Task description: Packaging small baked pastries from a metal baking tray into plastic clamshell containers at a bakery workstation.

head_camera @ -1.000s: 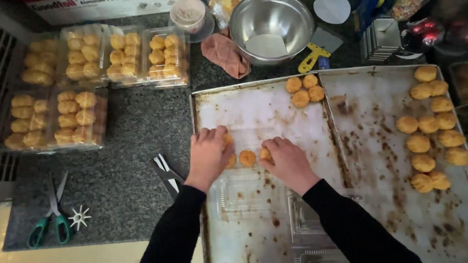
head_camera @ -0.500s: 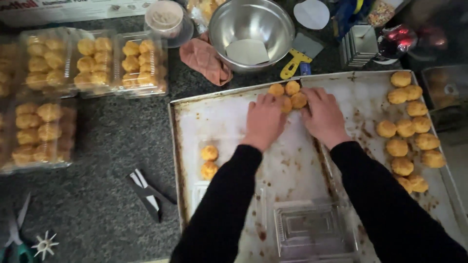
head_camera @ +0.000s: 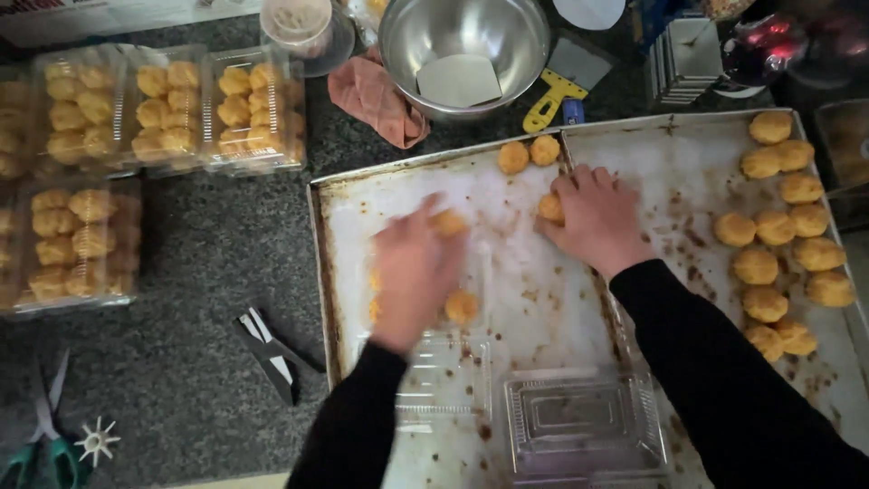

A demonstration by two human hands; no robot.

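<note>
Landmark: the left baking tray [head_camera: 344,272], paper-lined and crumb-stained, lies on the dark stone counter [head_camera: 199,263]; every place below is told from it.
Left hand [head_camera: 412,272]: blurred over the tray's middle, palm down, fingers pointing to the far rim. A golden puff [head_camera: 450,222] shows at its fingertips; whether the fingers are closed on it I cannot tell.
Right hand [head_camera: 597,217]: at the tray's right edge near the far rim, palm down, wrist low, fingers curled over a puff at its thumb side [head_camera: 550,208], apparently gripping it.
Loose puffs: a pair [head_camera: 529,154] sits at the tray's far right corner, just beyond the right hand; one puff [head_camera: 462,306] lies near the tray's centre beside the left wrist.
Empty clear box [head_camera: 584,421]: on the tray's near right part, open side up, probably kept close so puffs can be dropped straight in.
Second tray [head_camera: 688,163]: touching the landmark's right side, with many puffs [head_camera: 778,244] along its far edge.
Filled boxes [head_camera: 172,109]: left of and beyond the tray, set out of the working space.
Steel bowl [head_camera: 463,50]: beyond the far rim.
</note>
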